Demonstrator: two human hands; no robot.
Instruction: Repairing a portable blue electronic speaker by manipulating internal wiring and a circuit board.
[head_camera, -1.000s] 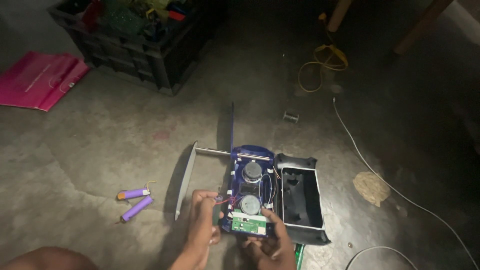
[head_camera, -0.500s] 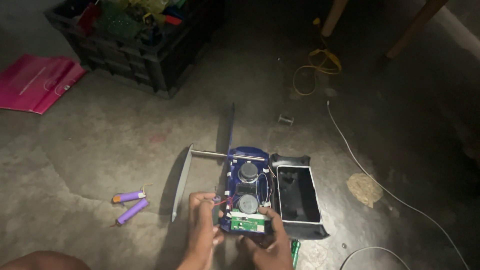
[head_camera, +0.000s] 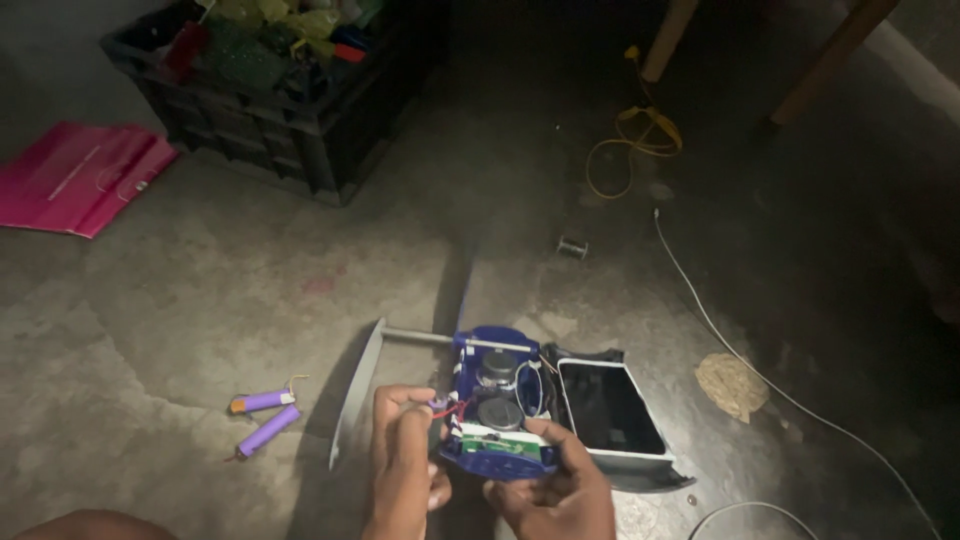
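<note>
Batteries first: two purple cylindrical cells (head_camera: 264, 418) lie on the concrete floor (head_camera: 200, 300) at lower left of the frame, near each other, well apart from the hands and untouched. Right of them a grey panel with a thin rod (head_camera: 358, 400) lies flat on the floor. At lower centre sits the opened blue speaker unit (head_camera: 497, 400), its inside facing up with two round drivers, a small green circuit board at the near end and thin red and blue wires running over it. It looks like a light, stiff plastic shell, but I judge the exposed board and soldered wires fragile, so the safe hold is the outer blue rim, never the wires or the driver cones. The left hand (head_camera: 402, 465) is curled narrow at the unit's left edge, fingertips pinching at the red wire beside the board. The right hand (head_camera: 555, 495) wraps the near right corner of the shell from below, thumb over the rim, holding it. Just beside the unit on the right lies its grey back cover (head_camera: 612, 410), a hollow tray, dark inside. A white cable (head_camera: 720, 330) trails across the floor at right, and a black crate (head_camera: 280, 130) of parts stands at upper left.
</note>
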